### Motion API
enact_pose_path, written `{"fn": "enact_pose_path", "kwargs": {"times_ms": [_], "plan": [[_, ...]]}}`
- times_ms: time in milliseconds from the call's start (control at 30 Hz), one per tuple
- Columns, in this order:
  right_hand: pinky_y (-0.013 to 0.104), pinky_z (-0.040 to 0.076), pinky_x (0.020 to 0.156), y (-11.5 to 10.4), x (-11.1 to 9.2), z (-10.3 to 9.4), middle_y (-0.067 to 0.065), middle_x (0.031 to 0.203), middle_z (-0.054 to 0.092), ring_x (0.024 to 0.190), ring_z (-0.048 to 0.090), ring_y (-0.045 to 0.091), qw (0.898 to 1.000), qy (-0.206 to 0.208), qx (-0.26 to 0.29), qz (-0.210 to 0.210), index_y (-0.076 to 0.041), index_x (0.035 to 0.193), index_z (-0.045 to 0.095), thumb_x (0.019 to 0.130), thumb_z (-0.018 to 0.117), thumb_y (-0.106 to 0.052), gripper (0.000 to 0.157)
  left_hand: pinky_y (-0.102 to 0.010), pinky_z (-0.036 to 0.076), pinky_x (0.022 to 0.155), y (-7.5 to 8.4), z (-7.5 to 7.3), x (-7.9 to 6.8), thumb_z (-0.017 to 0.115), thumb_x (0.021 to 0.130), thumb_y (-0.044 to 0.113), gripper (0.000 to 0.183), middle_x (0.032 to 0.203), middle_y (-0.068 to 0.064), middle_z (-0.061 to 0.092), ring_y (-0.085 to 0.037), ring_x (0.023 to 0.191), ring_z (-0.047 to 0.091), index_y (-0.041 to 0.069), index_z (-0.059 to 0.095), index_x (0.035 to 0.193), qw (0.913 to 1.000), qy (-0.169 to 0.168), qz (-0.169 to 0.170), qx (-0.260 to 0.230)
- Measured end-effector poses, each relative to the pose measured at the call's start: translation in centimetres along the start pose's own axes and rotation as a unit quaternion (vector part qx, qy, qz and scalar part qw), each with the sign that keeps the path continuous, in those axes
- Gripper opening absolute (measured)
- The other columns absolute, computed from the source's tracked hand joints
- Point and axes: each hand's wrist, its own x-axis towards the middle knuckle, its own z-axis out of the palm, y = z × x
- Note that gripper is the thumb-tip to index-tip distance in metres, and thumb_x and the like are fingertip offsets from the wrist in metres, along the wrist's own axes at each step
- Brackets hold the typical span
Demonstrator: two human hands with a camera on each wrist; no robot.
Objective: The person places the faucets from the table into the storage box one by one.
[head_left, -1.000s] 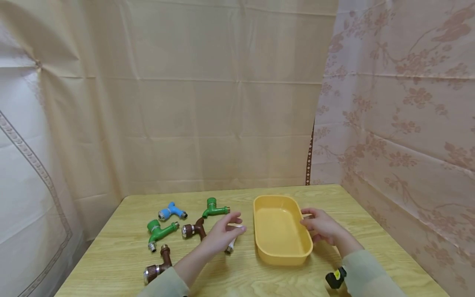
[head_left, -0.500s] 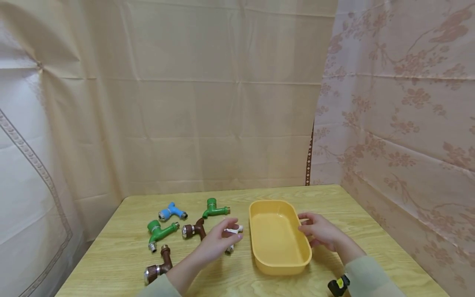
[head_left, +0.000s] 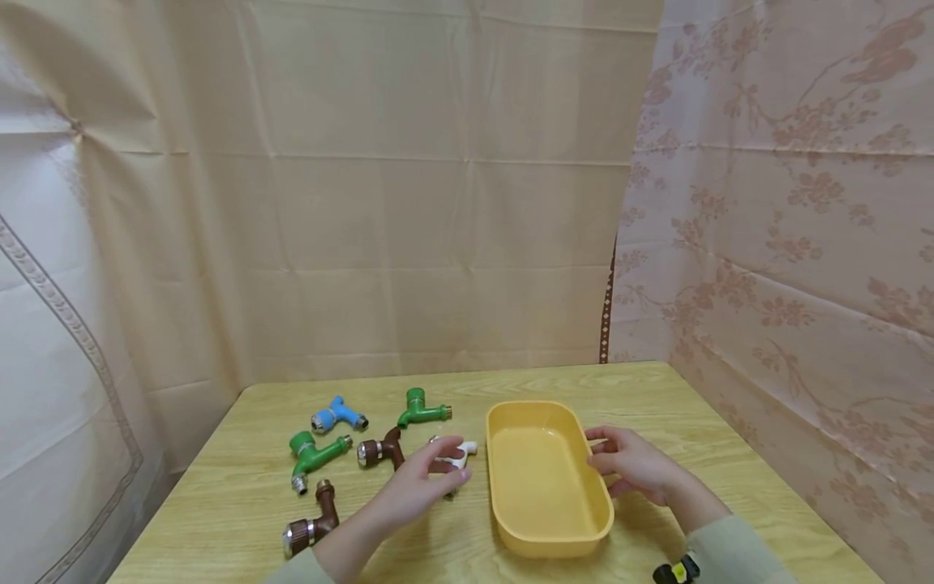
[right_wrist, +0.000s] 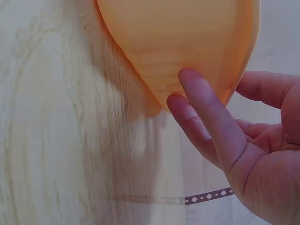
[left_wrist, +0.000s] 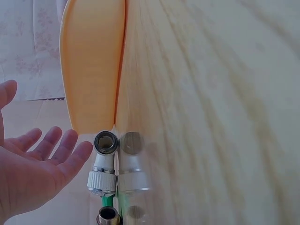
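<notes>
A deep yellow plastic basin [head_left: 547, 487] sits on the right half of the table. My right hand [head_left: 631, 466] holds its right side, thumb at the rim and fingers [right_wrist: 199, 89] against the outer wall. Left of the basin my left hand [head_left: 419, 478] hovers with loosely bent fingers [left_wrist: 72, 157] and nothing in its grasp. A white tap [left_wrist: 101, 171] lies just beyond that hand, partly hidden by it in the head view. Further left lie a brown tap [head_left: 381, 451] and a second brown tap [head_left: 314, 523] nearer the front.
Behind them are a green tap [head_left: 423, 410], a blue tap [head_left: 338, 415] and another green tap [head_left: 315, 456]. The wooden table [head_left: 700, 430] meets curtains [head_left: 438, 243] at the back. A black strap device [head_left: 677, 570] is at the right sleeve.
The basin has come toward me and slightly left, with my right hand on it. My left hand has drawn back a little to the left, showing more of the white tap.
</notes>
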Motion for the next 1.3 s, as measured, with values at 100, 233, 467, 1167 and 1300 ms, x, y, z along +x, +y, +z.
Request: {"fn": "enact_pose_path", "kwargs": {"times_ms": [100, 233, 467, 1167, 1300], "plan": [[0.052, 0.06, 0.074, 0.0, -0.2, 0.0, 0.03, 0.131, 0.056, 0.102, 0.067, 0.037, 1.0, -0.01, 0.007, -0.007, 0.012, 0.148, 0.03, 0.101, 0.06, -0.009, 0.06, -0.044, 0.053, 0.092, 0.0, -0.1, -0.2, 0.07, 0.098, 0.036, 0.06, 0.136, -0.015, 0.057, -0.032, 0.119, 0.057, 0.008, 0.05, 0.147, 1.0, -0.003, 0.002, -0.005], [0.052, 0.06, 0.074, 0.1, -0.3, 0.1, 0.031, 0.13, 0.056, 0.102, 0.067, 0.039, 1.0, -0.015, 0.008, -0.014, 0.013, 0.148, 0.029, 0.101, 0.059, -0.009, 0.06, -0.045, 0.053, 0.092, 0.0, -0.2, -0.4, 0.069, 0.098, 0.036, 0.06, 0.137, -0.015, 0.057, -0.032, 0.12, 0.057, 0.009, 0.05, 0.148, 1.0, -0.003, 0.0, -0.008], [0.052, 0.06, 0.074, 0.0, -0.3, 0.1, 0.029, 0.125, 0.057, 0.101, 0.067, 0.036, 1.0, -0.008, 0.0, -0.011, 0.013, 0.147, 0.032, 0.101, 0.059, -0.009, 0.058, -0.043, 0.053, 0.091, 0.4, -0.3, -0.3, 0.069, 0.098, 0.035, 0.059, 0.136, -0.015, 0.057, -0.033, 0.121, 0.057, 0.009, 0.05, 0.148, 0.9999, 0.002, 0.007, -0.009], [0.05, 0.06, 0.07, -0.4, 0.4, 0.4, 0.03, 0.131, 0.052, 0.103, 0.066, 0.034, 0.999, 0.036, -0.024, 0.003, 0.011, 0.149, 0.032, 0.098, 0.063, -0.008, 0.062, -0.049, 0.047, 0.102, 3.5, -3.0, -0.4, 0.069, 0.099, 0.029, 0.056, 0.141, -0.008, 0.055, -0.029, 0.126, 0.053, 0.01, 0.05, 0.147, 0.9962, 0.044, 0.066, 0.035], [0.05, 0.06, 0.069, -0.4, 0.6, 0.4, 0.03, 0.131, 0.052, 0.102, 0.066, 0.033, 0.999, 0.044, -0.027, 0.003, 0.01, 0.15, 0.032, 0.098, 0.063, -0.007, 0.063, -0.051, 0.045, 0.103, 3.8, -3.8, -0.6, 0.068, 0.099, 0.03, 0.057, 0.141, -0.006, 0.055, -0.028, 0.128, 0.051, 0.012, 0.048, 0.15, 0.9949, 0.046, 0.069, 0.058]]}}
